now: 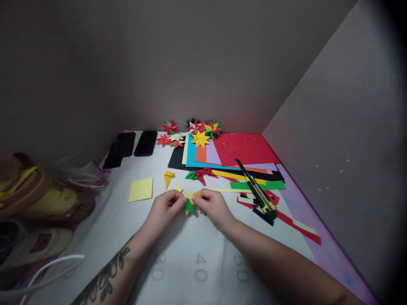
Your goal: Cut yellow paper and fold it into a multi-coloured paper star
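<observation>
My left hand (165, 207) and my right hand (212, 206) meet over the white mat, fingers pinched on a small folded paper piece (190, 205) with green and yellow points. The piece sits low, just above the mat, between both sets of fingertips. A folded yellow point (168, 178) and a yellow paper square (141, 189) lie just beyond my left hand. A green and red folded unit (200, 173) lies beyond my right hand.
A yellow-black utility knife (257, 190) lies on paper strips at the right. A stack of coloured paper sheets (241, 149) and several finished paper stars (200, 138) are at the back. Two dark phones (145, 142) lie back left. Bags and cables (38, 203) crowd the left edge.
</observation>
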The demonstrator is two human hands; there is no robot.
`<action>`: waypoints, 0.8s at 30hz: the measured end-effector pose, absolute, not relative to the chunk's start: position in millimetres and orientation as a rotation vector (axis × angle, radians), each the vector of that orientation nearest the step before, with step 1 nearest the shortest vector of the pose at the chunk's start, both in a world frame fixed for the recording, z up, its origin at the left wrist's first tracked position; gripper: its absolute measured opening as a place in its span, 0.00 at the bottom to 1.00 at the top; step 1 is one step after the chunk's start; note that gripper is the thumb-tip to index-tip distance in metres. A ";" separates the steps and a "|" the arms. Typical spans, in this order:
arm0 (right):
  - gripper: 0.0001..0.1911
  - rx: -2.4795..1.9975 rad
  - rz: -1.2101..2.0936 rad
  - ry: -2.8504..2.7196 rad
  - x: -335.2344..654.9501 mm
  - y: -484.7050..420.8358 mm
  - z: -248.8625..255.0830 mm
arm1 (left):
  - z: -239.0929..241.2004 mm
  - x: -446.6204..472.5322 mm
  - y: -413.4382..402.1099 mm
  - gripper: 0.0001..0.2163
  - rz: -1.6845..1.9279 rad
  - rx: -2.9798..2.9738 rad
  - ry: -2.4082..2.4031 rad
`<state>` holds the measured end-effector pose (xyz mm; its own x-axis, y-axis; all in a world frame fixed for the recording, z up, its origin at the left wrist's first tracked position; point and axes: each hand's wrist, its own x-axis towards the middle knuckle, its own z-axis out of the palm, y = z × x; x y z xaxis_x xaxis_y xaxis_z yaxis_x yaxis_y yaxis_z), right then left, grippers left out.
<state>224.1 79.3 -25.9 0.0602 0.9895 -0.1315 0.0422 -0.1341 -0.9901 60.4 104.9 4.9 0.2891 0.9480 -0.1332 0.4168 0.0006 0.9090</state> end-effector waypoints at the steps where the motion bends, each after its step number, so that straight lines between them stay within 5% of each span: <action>1: 0.17 -1.365 1.244 -1.130 223.9 79.1 -25.7 | 5.1 60.3 104.9 0.11 0.683 1.589 1.289; 10: 0.09 -1.402 1.194 -1.177 219.0 77.6 -26.0 | 4.3 61.1 103.0 0.10 0.664 1.619 1.300; 24: 0.09 -1.314 1.370 -1.025 223.6 81.4 -27.2 | 3.3 56.0 105.8 0.11 0.670 1.592 1.333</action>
<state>223.6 81.4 -27.2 0.0229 0.9784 -0.2056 -0.0795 -0.2032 -0.9759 56.0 105.8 3.3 0.2640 0.9532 -0.1476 0.4502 0.0136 0.8928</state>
